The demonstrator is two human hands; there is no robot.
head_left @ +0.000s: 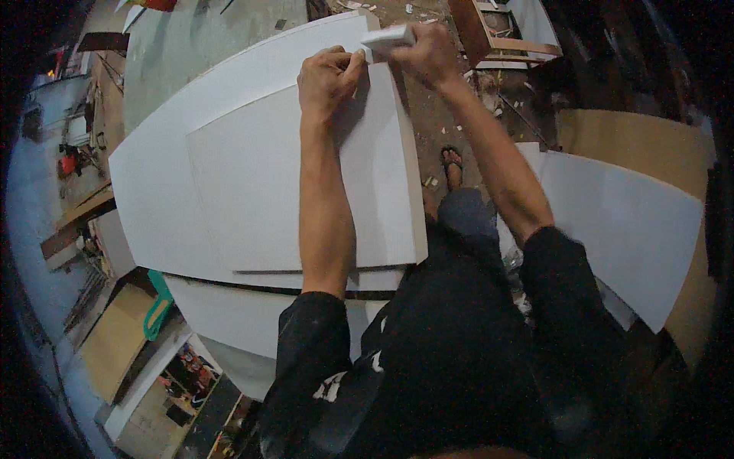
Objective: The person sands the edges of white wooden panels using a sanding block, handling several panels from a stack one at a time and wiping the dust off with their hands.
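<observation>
A white panel lies flat in front of me, on top of a larger white board. Near the panel's far right corner, my left hand rests with its fingers curled closed. Its thumb and fingertips come together by the edge; what they pinch, if anything, is too small to make out. My right hand is wrapped round a white, flat-sided block. The block's left end is over the panel's edge, close to my left fingertips. I cannot tell whether it touches the edge.
More white board leans at the right beside a brown sheet. A wooden frame stands at the far right. Scraps litter the floor by my sandalled foot. A green strap hangs at the left.
</observation>
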